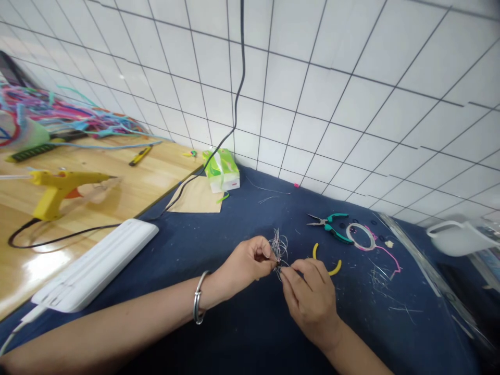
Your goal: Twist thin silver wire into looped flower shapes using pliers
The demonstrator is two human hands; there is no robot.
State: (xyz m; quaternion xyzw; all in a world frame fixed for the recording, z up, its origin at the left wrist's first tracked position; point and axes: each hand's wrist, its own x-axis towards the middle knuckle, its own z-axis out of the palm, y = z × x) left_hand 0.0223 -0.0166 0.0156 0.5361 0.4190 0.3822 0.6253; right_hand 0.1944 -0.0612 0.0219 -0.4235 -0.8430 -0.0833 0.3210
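A tangled bundle of thin silvery wire [279, 244] stands up in loops between my two hands, above the dark blue cloth. My left hand [253, 259], with a silver bangle on its wrist, pinches the bundle near its dark middle. From the right, my right hand [311, 297] pinches a thin strand of the same wire, fingertips close to the left ones. Just behind my right hand lie the yellow handles [335, 268] of a tool, its other end hidden. Teal-handled pliers [327, 223] rest farther back beside a coil of pale wire [360, 237].
Wire scraps [379, 278] litter the cloth on the right, near a white jug [449, 238]. On the left are a white power strip [97, 265] and a yellow glue gun [58, 187]. A green tissue pack [222, 169] sits by the tiled wall, under a hanging black cable [237, 99].
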